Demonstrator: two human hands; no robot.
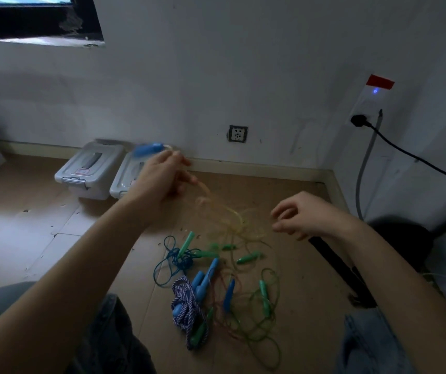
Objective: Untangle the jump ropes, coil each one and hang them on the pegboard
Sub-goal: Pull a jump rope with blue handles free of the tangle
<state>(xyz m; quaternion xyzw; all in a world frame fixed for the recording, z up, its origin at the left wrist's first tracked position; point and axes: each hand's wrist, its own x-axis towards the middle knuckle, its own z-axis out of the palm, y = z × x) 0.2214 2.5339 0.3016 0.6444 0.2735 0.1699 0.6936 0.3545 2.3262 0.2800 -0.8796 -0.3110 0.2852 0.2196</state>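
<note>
Two hands, left hand (pixel 162 174) lifting yellow rope (pixel 232 217)

Ahead of me, two pale grey lidded plastic storage boxes (pixel 89 171) sit side by side against the white wall's skirting on the brown cardboard-covered floor (pixel 27 211). A square wall socket (pixel 238 133) is set low in the wall, and a black plug (pixel 358 121) with its cable sits in a white outlet to my right.
</note>
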